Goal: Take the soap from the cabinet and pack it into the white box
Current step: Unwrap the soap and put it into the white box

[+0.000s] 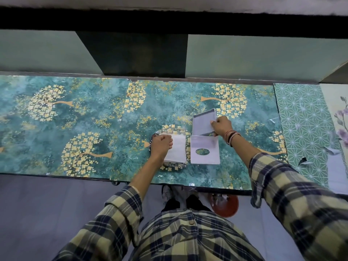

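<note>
The right hand (222, 126) pinches the raised flap of the white box (204, 146), a thin flat-sided card carton with an oval window cut in its lid, likely holding it open for loading. Just left of the box, the left hand (161, 144) curls over the edge of the soap (177, 149), a pale, smooth, flat rectangular bar resting on the glossy floral-patterned counter (75, 110), apparently steadying it.

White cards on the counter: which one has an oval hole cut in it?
The flat white card nearest the person, right of the left hand. Its oval window shows the counter print; the other white pieces have no hole.
</note>
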